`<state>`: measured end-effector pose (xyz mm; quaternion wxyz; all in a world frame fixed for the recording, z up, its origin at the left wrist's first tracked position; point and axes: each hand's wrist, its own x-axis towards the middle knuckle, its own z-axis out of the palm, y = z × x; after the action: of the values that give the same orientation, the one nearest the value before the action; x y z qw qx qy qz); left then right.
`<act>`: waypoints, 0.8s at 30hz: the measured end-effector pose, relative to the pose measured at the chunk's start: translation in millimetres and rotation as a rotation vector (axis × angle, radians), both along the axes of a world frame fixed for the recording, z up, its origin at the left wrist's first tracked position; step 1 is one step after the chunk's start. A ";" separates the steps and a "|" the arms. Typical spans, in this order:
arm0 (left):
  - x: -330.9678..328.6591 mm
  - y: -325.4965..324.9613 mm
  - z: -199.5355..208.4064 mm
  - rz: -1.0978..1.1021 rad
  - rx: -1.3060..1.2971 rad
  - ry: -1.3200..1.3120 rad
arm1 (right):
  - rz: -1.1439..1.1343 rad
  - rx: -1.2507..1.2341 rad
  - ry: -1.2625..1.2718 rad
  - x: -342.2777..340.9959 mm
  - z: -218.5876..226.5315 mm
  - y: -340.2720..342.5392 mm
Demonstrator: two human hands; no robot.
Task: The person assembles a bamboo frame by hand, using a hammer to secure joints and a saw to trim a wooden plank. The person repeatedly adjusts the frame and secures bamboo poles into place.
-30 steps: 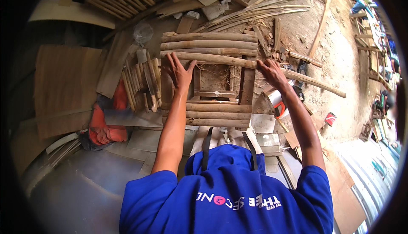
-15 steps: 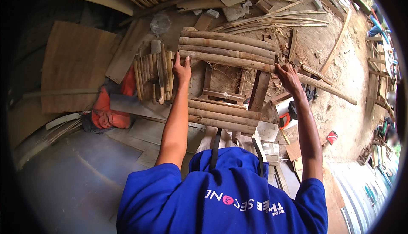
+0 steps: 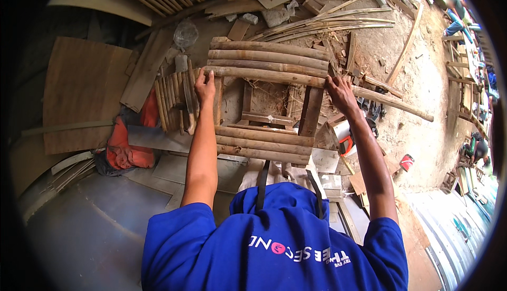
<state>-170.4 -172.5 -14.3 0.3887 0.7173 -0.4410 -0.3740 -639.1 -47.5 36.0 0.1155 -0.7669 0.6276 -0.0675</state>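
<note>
A wooden frame (image 3: 311,112) with bamboo slats across its far and near ends stands in front of me. Along the near side of the far slats (image 3: 269,54) lies a bamboo pole (image 3: 264,75). My left hand (image 3: 205,86) pinches its left end, thumb on the near side. Farther right, my right hand (image 3: 341,95) closes around the pole by the frame's right corner, its palm side hidden. Beyond that hand a length of bamboo (image 3: 396,104) sticks out to the right, seemingly the same pole. Near slats (image 3: 264,143) span the side closest to me.
Left of the frame, a machete-like blade (image 3: 188,98) lies on a small bamboo-slat piece (image 3: 169,100). An orange-handled saw (image 3: 346,145) is at the right. Thin strips (image 3: 338,20) lie beyond, a plywood sheet (image 3: 84,95) at left. Other people (image 3: 457,19) are far right.
The view has shifted, so the whole scene sits further left. Both hands stay on the pole, which has come slightly toward me, showing more of the slat behind it.
</note>
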 end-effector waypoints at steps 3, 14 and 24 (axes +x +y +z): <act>-3.9 -1.0 5.3 -0.053 -0.023 -0.058 | -0.045 -0.017 0.005 -0.6 -1.5 0.5; -4.7 -10.5 27.9 -0.087 0.204 -0.017 | -0.148 -0.101 0.034 15.4 -3.1 11.7; 2.7 -14.7 22.5 -0.087 0.204 0.058 | -0.094 -0.088 -0.035 4.7 10.5 8.2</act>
<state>-167.7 -187.2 8.2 0.3098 0.7223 -0.4197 -0.4541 -634.3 -39.3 46.5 0.0891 -0.7397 0.6572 -0.1136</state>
